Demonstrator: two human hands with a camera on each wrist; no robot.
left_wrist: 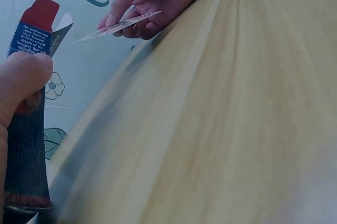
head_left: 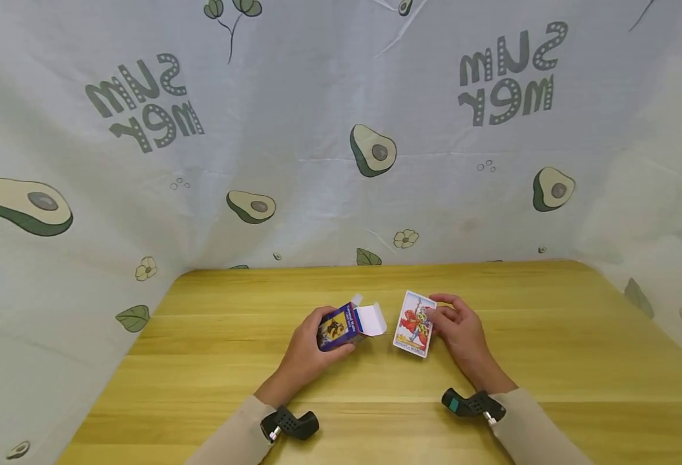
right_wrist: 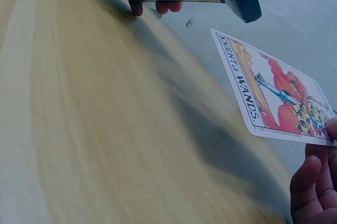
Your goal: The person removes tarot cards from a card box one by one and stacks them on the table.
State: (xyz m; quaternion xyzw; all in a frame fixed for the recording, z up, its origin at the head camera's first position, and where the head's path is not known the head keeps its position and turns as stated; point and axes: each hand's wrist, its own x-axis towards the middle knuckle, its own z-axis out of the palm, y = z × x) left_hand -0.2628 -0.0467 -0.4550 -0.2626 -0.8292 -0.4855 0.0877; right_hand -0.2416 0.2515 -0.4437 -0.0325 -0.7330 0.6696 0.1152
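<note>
My left hand (head_left: 310, 349) grips a blue tarot card box (head_left: 336, 328) with a yellow picture on its front. The box leans to the right, and its white-lined top flap (head_left: 371, 320) hangs open; the wrist views show red and dark flaps too. To the right, my right hand (head_left: 462, 332) pinches a tarot card (head_left: 415, 324) by its right edge, thumb on the face. In the right wrist view the card reads "Knight of Wands" and shows a figure in red and yellow. Card and box are apart, both held above the table.
A wooden table (head_left: 213, 374) with yellowish grain spreads under both hands. Behind it and at the sides hangs a pale cloth (head_left: 306, 129) printed with avocados, flowers and lettering. Each wrist carries a black camera mount, the left one (head_left: 290, 423) and the right one (head_left: 472, 405).
</note>
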